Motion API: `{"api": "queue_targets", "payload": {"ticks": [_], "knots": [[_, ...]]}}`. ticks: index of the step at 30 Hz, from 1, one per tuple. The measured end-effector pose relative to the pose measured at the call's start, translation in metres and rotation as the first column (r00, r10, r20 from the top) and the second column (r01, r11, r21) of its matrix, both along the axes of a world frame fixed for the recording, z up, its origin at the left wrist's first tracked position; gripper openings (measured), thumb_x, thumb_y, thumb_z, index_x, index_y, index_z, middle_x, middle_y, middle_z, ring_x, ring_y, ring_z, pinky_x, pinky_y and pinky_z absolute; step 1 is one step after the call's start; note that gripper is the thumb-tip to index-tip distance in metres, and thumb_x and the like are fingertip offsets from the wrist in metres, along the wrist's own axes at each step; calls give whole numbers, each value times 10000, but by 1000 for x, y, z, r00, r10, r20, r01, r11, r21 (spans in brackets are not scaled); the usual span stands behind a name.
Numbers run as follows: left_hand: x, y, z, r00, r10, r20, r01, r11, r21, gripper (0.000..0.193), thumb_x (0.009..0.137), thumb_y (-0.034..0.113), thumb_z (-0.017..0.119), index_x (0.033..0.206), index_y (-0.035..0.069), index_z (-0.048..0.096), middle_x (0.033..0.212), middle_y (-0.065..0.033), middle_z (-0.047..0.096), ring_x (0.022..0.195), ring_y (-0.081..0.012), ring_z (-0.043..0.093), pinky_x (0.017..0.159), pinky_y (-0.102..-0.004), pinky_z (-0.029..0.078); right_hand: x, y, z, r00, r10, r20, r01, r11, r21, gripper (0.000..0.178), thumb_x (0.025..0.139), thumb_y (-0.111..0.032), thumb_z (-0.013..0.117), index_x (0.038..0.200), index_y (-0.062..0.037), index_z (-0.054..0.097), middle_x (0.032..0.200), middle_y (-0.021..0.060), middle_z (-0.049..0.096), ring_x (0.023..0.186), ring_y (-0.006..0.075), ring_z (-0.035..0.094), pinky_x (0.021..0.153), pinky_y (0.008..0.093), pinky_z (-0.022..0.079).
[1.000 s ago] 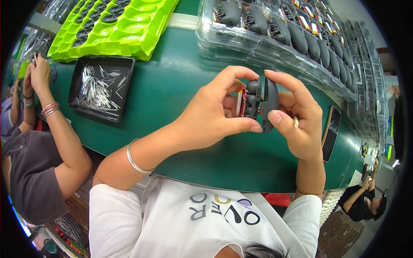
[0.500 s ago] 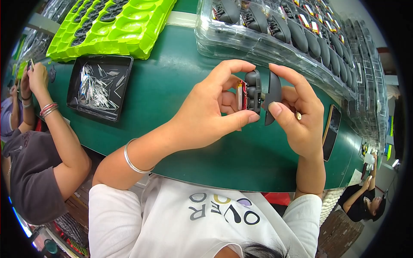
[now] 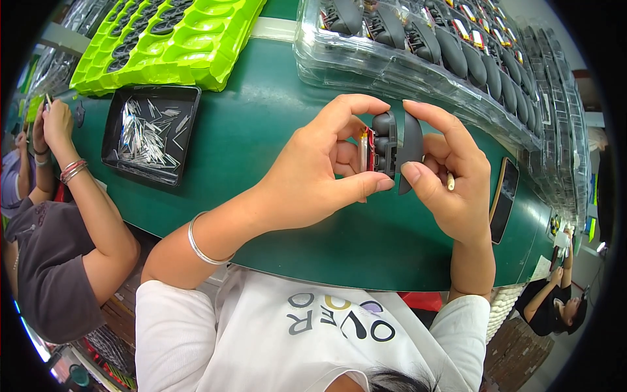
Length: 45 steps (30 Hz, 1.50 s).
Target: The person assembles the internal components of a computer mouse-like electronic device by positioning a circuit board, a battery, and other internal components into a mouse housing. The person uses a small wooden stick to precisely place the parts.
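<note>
Above the smooth dark-green tabletop [image 3: 313,258], my hands face each other, well apart at the palms. My left hand [image 3: 317,166] clamps the dark-grey plastic module with rounded bumps and a red-edged board [image 3: 385,147] between thumb and fingers. My right hand [image 3: 454,170] grips the curved dark-grey plastic shell [image 3: 411,147], index finger above, thumb below, just beside the module; a slim pale stick [image 3: 450,181] pokes from its curled fingers. Right of that lies a black-screened phone [image 3: 505,201]. Farther off, a clear plastic tray [image 3: 362,70] carries more grey shells.
</note>
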<state>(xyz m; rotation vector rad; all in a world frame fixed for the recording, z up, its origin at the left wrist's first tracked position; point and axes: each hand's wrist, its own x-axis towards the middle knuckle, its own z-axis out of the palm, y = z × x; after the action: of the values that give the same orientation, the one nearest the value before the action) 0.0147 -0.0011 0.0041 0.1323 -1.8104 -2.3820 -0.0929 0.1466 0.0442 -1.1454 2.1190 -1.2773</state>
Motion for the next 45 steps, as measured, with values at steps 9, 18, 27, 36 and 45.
{"api": "queue_targets", "payload": {"ticks": [9, 18, 27, 36, 45], "knots": [[0, 0, -3, 998, -57, 9, 57, 998, -19, 563, 730, -57, 615, 1210, 38, 338, 889, -120, 576, 758, -150, 622, 615, -256, 521, 0, 2, -6, 980, 74, 183, -84, 995, 48, 542, 727, -28, 599, 1232, -78, 411, 636, 58, 576, 450, 77, 406, 440, 225, 316], [0, -3, -10, 991, -98, -94, 69, 959, -275, 779, 719, -3, 647, 1349, 95, 201, 830, -131, 585, 752, -219, 629, 625, -300, 499, 0, 1, -2, 972, 159, 173, -190, 965, 178, 525, 770, 30, 552, 1258, -20, 366, 838, 91, 615, 738, 98, 573, 633, 215, 449], [0, -4, -9, 966, 9, -258, -183, 729, -660, 847, 648, 32, 717, 1345, 29, 237, 998, -123, 547, 812, -184, 571, 699, -269, 472, 16, -1, 0, 996, 71, 46, -74, 995, 71, 378, 808, -51, 576, 1150, -32, 416, 772, 97, 610, 660, 171, 592, 578, 261, 453], [-6, -27, -9, 919, 325, -224, -392, 813, -430, 689, 742, 62, 650, 1311, 31, 262, 837, -105, 550, 680, -119, 561, 574, -227, 489, 14, -10, -31, 812, 349, -467, -146, 897, 416, 80, 706, -57, 605, 774, -44, 565, 739, 66, 557, 641, 261, 561, 537, 360, 439], [-6, -20, -10, 926, 322, -194, -375, 827, -418, 681, 723, 123, 667, 1281, 31, 286, 784, -92, 552, 651, -132, 557, 561, -241, 466, 14, -12, -47, 693, 359, -626, -88, 903, 421, 127, 627, -68, 619, 654, -46, 498, 652, 75, 505, 582, 232, 552, 488, 344, 436]]}}
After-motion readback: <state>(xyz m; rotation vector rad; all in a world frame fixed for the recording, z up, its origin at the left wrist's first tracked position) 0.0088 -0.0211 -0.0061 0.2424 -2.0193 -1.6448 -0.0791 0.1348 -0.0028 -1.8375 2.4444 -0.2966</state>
